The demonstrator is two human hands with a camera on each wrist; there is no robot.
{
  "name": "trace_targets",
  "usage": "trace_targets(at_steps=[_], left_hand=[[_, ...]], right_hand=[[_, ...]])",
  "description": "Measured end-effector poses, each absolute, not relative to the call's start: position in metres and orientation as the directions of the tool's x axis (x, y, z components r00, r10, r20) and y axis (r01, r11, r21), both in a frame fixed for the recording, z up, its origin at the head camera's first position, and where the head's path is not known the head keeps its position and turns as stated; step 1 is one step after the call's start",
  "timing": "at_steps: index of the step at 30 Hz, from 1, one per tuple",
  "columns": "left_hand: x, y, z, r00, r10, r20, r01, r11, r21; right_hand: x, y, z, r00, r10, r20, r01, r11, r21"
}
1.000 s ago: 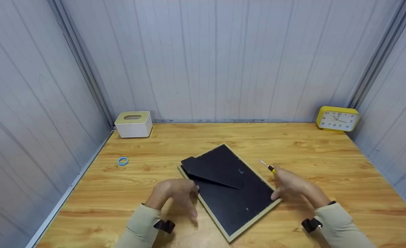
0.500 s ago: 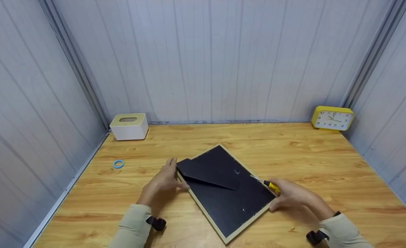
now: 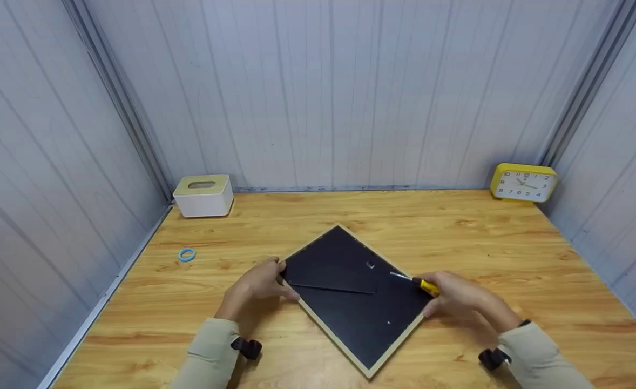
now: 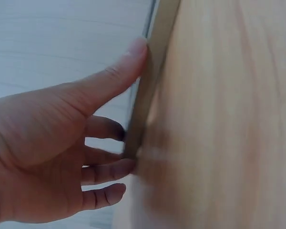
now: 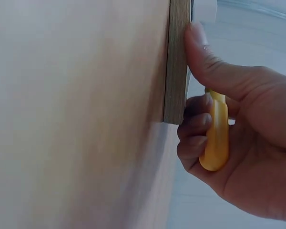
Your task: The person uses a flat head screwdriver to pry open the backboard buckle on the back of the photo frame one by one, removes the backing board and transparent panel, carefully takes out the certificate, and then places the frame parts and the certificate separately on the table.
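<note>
A picture frame (image 3: 345,327) with a black back and a pale wooden border is held back side up, a corner towards the person. Its stand leg (image 3: 329,274) lies nearly flat against the backing. My left hand (image 3: 256,281) grips the left corner, thumb along the wooden edge (image 4: 155,62) and fingers around the corner. At the right corner my right hand (image 3: 458,294) holds the frame's edge (image 5: 177,71) with the thumb. Its curled fingers also keep a yellow-handled screwdriver (image 5: 217,138), whose metal shaft points left over the black backing.
A blue ring (image 3: 187,254) lies on the wooden table (image 3: 215,227) at the left. By the back wall stand a white tissue box (image 3: 204,202) at the left and a yellow alarm clock (image 3: 523,183) at the right. Panelled walls enclose three sides.
My left hand has moved up to grip the frame's left corner. The raised stand leg has gone down flat. The frame has turned slightly counterclockwise, and the screwdriver now overlaps it.
</note>
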State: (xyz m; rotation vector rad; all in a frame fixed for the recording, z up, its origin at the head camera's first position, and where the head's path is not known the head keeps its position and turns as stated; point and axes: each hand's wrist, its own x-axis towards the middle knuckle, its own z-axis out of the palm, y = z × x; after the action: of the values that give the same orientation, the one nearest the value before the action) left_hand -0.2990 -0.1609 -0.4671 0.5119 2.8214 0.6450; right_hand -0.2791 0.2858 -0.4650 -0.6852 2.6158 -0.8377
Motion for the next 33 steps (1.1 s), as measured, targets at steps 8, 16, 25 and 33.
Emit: trace_targets(at_steps=[8,16,25,33], left_hand=[[-0.296,-0.153,-0.455,-0.962,0.267,0.051,0.268,0.900,0.343],[-0.297,-0.165,-0.456,-0.953,0.273,-0.133,0.173,0.848,0.501],[-0.300,-0.177,-0.461,-0.879,0.437,-0.193,0.215,0.722,0.657],[-0.292,-0.172,-0.455,-0.806,0.461,-0.372,0.065,0.693,0.718]], right_hand=[[-0.311,0.304,-0.467,-0.865,-0.488,-0.116,-0.319,0.713,-0.624],[-0.270,0.280,-0.470,-0.885,-0.415,-0.211,-0.171,0.711,-0.682],[-0.242,0.247,-0.467,-0.890,-0.390,-0.235,-0.167,0.759,-0.630],[-0.267,0.262,-0.463,-0.836,-0.450,-0.315,-0.197,0.781,-0.592]])
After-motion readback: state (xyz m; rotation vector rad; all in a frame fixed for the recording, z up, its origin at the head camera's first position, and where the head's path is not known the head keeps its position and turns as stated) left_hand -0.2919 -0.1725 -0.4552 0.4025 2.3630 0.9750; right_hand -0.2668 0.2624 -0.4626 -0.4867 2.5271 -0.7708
